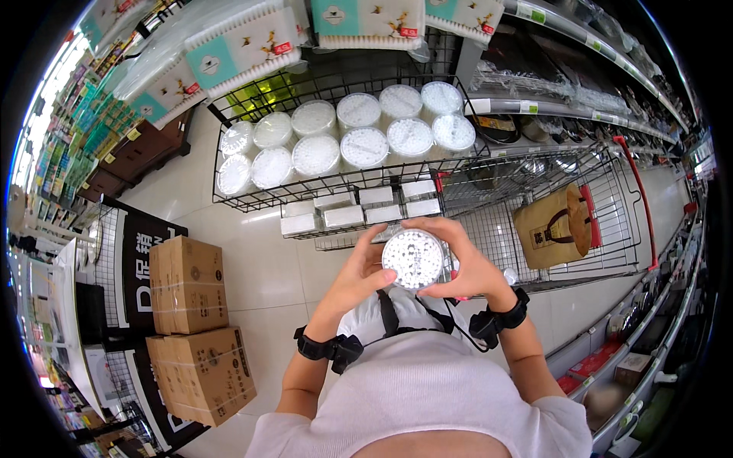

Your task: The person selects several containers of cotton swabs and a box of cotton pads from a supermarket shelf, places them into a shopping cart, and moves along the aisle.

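Between both hands I hold a round clear tub of cotton swabs (412, 259), its white tips facing up. My left hand (365, 269) grips its left side, the thumb on the lower rim. Around the right side curl the fingers of my right hand (463, 263). Just beyond is a black wire basket (351, 183) with two rows of similar round tubs (364, 147). Below them, on a lower tier, lie several small white boxes (343, 217). Black straps with small devices circle both my wrists.
To the right stands a wire shopping cart (611, 252) with a brown paper bag (551, 227) in it. Two stacked cardboard boxes (200, 374) sit on the floor at left. Packs with teal print (243, 47) hang over the basket's far side. Shelves (595, 46) line the right.
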A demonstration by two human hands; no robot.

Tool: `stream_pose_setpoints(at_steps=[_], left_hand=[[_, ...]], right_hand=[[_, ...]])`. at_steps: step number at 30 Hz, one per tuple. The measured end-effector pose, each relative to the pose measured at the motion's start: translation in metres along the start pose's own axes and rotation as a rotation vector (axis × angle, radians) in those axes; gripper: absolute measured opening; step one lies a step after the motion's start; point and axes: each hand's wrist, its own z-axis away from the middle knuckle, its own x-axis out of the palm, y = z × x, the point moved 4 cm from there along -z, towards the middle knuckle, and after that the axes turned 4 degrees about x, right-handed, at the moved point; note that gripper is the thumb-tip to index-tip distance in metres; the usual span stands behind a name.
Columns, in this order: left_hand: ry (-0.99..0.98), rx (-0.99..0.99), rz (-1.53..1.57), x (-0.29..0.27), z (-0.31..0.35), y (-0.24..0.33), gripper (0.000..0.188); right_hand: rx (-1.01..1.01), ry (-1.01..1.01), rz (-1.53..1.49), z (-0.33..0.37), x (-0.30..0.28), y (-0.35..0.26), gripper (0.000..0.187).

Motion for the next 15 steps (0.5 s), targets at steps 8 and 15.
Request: stream_pose_setpoints(at_steps=[8, 15], left_hand=[[-0.327, -0.159, -0.041, 0.040, -0.021, -0.012, 0.075], [-0.444, -0.114, -0.035, 0.085, -0.055, -0.034, 0.071]], right_hand=[[0.094, -0.217, -0.321, 0.030, -0.035, 0.015, 0.097], [0.163, -0.175, -0.428, 0.068, -0.072, 0.030, 0.098]])
